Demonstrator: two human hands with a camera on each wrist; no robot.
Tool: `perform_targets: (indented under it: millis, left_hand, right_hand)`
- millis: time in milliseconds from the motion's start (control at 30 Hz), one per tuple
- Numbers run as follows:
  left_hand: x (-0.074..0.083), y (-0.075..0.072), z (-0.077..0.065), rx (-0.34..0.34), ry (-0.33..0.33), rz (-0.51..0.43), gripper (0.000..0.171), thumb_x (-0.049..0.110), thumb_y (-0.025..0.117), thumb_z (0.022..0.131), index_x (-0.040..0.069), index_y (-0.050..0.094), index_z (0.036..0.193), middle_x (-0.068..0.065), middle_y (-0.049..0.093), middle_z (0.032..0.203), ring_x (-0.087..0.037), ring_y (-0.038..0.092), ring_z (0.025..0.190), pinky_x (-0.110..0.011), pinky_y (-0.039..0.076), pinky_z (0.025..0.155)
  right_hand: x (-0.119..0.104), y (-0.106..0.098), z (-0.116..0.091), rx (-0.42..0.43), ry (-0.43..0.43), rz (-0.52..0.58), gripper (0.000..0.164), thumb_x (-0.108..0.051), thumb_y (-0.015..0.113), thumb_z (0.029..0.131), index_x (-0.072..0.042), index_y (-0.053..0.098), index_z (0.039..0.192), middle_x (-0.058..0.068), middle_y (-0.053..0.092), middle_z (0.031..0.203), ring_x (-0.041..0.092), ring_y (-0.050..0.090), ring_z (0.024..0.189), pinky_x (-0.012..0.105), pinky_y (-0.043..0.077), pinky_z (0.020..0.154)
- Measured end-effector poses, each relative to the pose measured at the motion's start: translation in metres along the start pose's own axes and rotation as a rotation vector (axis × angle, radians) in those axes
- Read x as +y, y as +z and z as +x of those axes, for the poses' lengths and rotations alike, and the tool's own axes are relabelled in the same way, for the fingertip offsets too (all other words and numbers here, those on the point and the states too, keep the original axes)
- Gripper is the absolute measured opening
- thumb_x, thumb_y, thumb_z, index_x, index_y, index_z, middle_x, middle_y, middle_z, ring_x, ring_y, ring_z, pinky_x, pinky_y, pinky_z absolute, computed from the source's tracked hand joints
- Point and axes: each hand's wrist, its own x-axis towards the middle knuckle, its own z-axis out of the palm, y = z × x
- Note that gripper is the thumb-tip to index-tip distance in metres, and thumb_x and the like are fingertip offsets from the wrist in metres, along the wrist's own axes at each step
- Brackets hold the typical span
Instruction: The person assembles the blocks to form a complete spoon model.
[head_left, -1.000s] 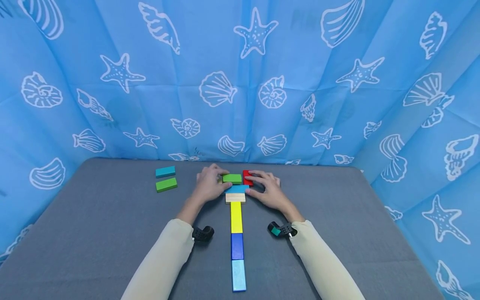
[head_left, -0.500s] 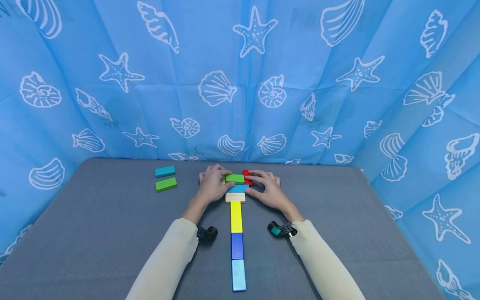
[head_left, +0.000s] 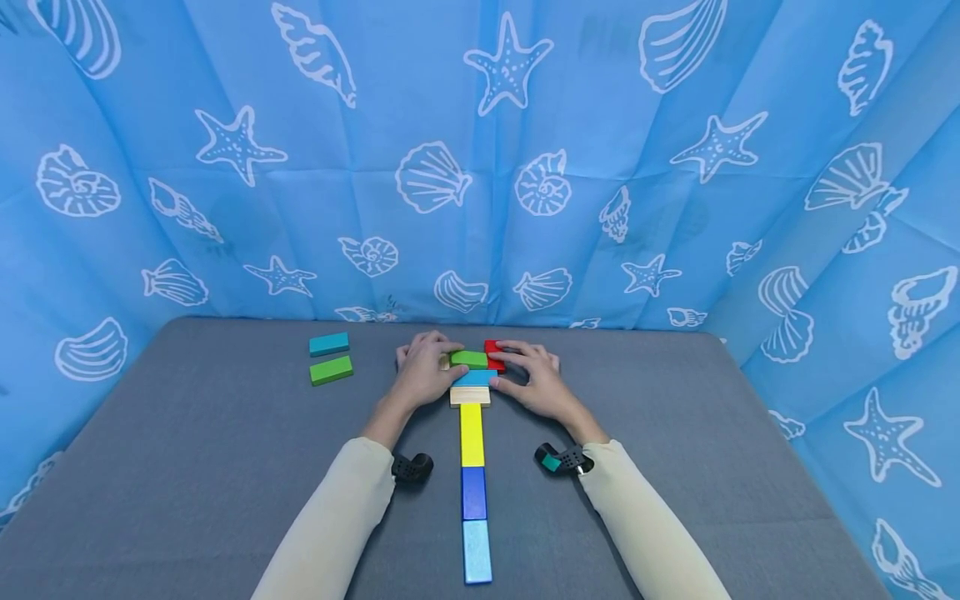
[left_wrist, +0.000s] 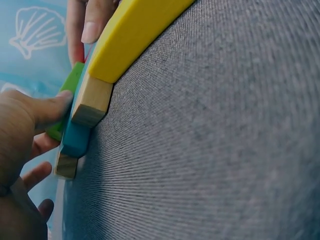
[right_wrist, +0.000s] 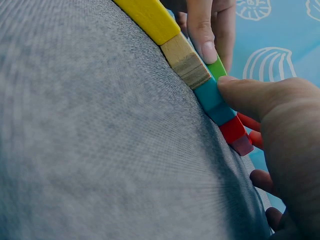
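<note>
My left hand (head_left: 423, 371) pinches a green block (head_left: 468, 359) between thumb and fingers. This block sits higher than the blue block (head_left: 474, 378) just in front of it. A wooden block end (left_wrist: 66, 166) pokes out beyond the blue one in the left wrist view. My right hand (head_left: 536, 379) has its fingers on a red block (head_left: 492, 347) and its thumb at the blue block's right end. In front of these lies a plain wooden block (head_left: 470, 397), then a line of yellow (head_left: 472, 433), dark blue (head_left: 474, 493) and light blue (head_left: 476, 552) blocks.
Two loose blocks, one teal (head_left: 328, 344) and one green (head_left: 332, 371), lie to the left on the grey cloth-covered table (head_left: 225, 467). A blue shell-print curtain (head_left: 480, 233) hangs right behind the table's far edge.
My left hand has shifted right with the green block, bringing it up to the red block; its right end now sits slightly lower in view. My right hand stays in place.
</note>
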Motion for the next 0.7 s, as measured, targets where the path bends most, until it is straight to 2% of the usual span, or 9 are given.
perform_targets:
  millis: [367, 567, 700]
  left_hand:
    - [-0.0006, -0.0009, 0.0006, -0.027, 0.041, 0.06, 0.035, 0.029, 0.073, 0.095, 0.013, 0.073, 0.126, -0.006, 0.062, 0.121, -0.034, 0.042, 0.133, -0.059, 0.028, 0.102]
    - [-0.0015, 0.0003, 0.0007, -0.032, 0.042, 0.047, 0.034, 0.029, 0.071, 0.097, 0.014, 0.072, 0.127, -0.006, 0.062, 0.123, -0.033, 0.041, 0.134, -0.059, 0.026, 0.104]
    - [-0.0026, -0.0004, -0.0021, -0.015, 0.035, -0.007, 0.035, 0.028, 0.072, 0.096, 0.014, 0.071, 0.129, -0.007, 0.061, 0.126, -0.033, 0.04, 0.134, -0.06, 0.024, 0.106]
  right_hand:
    - [-0.0004, 0.0002, -0.0005, 0.006, -0.011, 0.01, 0.049, -0.033, 0.075, 0.093, -0.015, 0.065, 0.138, 0.008, 0.049, 0.151, 0.032, 0.042, 0.126, 0.055, 0.024, 0.097]
    - [-0.0006, -0.0002, -0.0005, 0.004, -0.003, 0.009, 0.049, -0.033, 0.075, 0.093, -0.015, 0.065, 0.138, 0.008, 0.049, 0.151, 0.032, 0.042, 0.126, 0.055, 0.024, 0.098]
    - [-0.001, -0.0002, -0.0006, 0.001, 0.005, 0.002, 0.05, -0.034, 0.075, 0.093, -0.015, 0.065, 0.138, 0.008, 0.049, 0.151, 0.032, 0.042, 0.127, 0.054, 0.024, 0.098]
